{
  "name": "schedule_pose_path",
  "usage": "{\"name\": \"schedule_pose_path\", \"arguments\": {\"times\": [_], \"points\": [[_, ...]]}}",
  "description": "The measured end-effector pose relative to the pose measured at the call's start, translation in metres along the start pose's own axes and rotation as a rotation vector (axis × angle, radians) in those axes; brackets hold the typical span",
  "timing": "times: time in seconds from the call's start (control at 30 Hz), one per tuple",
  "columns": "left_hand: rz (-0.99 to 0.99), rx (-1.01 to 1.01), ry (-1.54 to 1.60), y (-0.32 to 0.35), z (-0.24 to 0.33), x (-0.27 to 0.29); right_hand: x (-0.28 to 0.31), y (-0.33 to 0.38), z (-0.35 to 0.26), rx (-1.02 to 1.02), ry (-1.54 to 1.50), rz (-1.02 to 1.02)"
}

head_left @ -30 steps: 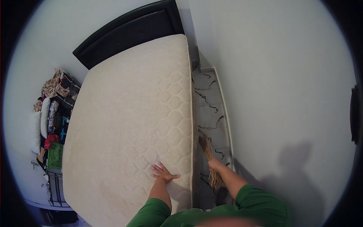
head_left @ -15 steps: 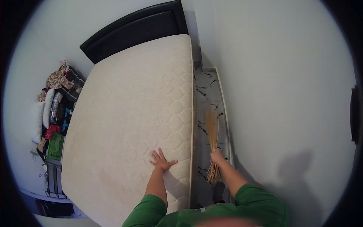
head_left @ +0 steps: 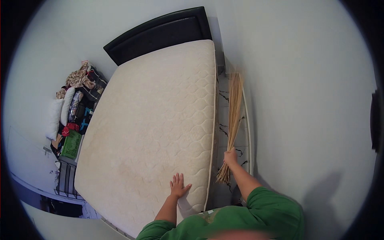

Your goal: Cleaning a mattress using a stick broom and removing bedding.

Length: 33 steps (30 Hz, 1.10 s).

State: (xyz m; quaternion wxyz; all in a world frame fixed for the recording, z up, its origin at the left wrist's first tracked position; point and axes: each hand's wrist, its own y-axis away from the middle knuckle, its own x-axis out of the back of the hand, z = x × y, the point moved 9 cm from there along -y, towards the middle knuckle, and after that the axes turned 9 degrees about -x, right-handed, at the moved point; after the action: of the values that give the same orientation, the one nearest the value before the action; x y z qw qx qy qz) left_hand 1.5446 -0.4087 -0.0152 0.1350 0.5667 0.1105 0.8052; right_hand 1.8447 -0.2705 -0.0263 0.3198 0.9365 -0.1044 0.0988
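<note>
Since the earlier frame, the stick broom (head_left: 233, 116) had swung forward toward 12 o'clock along the floor gap (head_left: 224, 140), gripped by the right hand (head_left: 230, 157). Left hand (head_left: 179, 186) lay flat, open, on the mattress (head_left: 156, 128). Sweeping seemed unfinished.

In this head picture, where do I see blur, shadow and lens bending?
Head view: the far end of the stick broom in the right hand is smeared by motion blur; the left hand on the mattress is sharp. A soft shadow falls on the white wall at lower right. The fisheye curves the mattress edges and darkens the corners.
</note>
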Motion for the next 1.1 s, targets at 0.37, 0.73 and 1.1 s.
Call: {"name": "schedule_pose_path", "arguments": {"times": [0.37, 0.73, 1.1], "points": [[-0.250, 0.014, 0.043, 0.082, -0.021, -0.022, -0.025, 0.030, 0.049, -0.216, -0.163, -0.261], [-0.215, 0.107, 0.032, 0.129, -0.011, -0.033, -0.042, 0.063, 0.119, -0.392, 0.012, -0.617], [-0.201, 0.082, -0.017, 0.149, -0.005, -0.038, -0.026, 0.045, 0.102, 0.029, 0.391, -0.121]]}}
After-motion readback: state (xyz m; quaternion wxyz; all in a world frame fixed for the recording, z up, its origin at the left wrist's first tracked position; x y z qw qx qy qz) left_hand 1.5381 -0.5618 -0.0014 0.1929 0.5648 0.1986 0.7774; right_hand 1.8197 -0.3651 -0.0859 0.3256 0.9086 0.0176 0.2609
